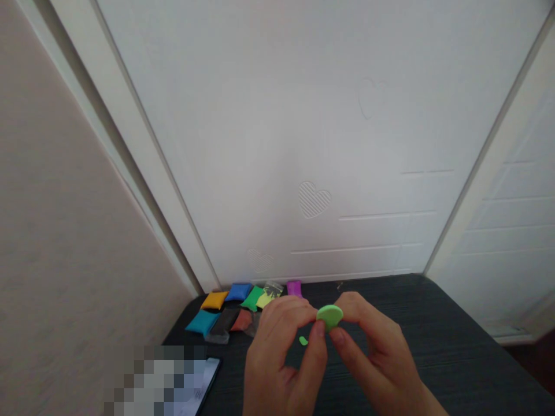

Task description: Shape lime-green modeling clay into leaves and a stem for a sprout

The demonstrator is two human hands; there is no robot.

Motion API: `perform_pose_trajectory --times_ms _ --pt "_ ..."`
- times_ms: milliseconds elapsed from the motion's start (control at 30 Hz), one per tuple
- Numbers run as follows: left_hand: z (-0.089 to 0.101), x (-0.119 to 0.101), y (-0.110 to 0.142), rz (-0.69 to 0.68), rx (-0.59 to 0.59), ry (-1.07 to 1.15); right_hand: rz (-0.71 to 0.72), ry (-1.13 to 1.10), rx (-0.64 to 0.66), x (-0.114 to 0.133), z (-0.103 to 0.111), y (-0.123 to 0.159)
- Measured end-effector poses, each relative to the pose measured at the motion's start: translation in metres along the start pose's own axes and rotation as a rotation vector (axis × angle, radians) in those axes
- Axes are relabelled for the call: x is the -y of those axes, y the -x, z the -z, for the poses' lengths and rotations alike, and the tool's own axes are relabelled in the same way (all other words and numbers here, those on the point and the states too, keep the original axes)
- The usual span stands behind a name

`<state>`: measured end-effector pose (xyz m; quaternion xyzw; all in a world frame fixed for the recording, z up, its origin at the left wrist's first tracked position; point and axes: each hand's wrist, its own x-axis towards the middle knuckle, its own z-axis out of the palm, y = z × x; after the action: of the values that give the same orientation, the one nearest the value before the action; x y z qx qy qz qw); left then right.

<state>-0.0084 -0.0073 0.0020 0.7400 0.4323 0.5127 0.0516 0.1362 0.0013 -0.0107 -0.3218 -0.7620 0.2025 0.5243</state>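
Green disc [329, 315], fingers [319, 330] at opposite edges

No legible lettering, label, brand or number appears in view; faint marks on the screen of a phone [203, 381] are too small and blurred to read, and part of it is pixelated.
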Motion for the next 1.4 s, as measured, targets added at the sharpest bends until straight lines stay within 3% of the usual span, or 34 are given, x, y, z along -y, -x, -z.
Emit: perform_pose_trajectory --times_ms 200,367,567,700,933,1067,1167,1400 --pt "-0.001 0.001 -0.001 0.061 0.016 0.078 0.034 -0.002 0.053 -0.002 0.006 -0.002" --pt "-0.003 -0.004 0.0 0.184 -0.015 0.239 -0.039 -0.069 0.059 -0.002 0.008 0.001" --pt "-0.001 -0.004 0.0 0.356 0.116 0.486 -0.098 -0.154 0.069 -0.003 0.01 0.002" --pt "-0.005 0.0 0.003 0.447 0.11 0.638 -0.121 -0.203 0.167 -0.005 0.01 0.001" --pt "-0.012 0.007 0.003 0.563 0.171 0.881 -0.074 -0.201 0.137 -0.012 0.003 -0.001" --pt "-0.008 0.009 -0.001 0.505 0.145 0.667 -0.047 -0.116 0.064 -0.013 0.005 -0.001" --pt "-0.004 0.008 -0.003 0.394 0.127 0.433 -0.072 -0.048 0.028 -0.011 0.008 -0.001" --pt "-0.001 0.007 -0.006 0.13 0.052 0.174 -0.156 0.069 0.013 -0.007 0.003 -0.004"
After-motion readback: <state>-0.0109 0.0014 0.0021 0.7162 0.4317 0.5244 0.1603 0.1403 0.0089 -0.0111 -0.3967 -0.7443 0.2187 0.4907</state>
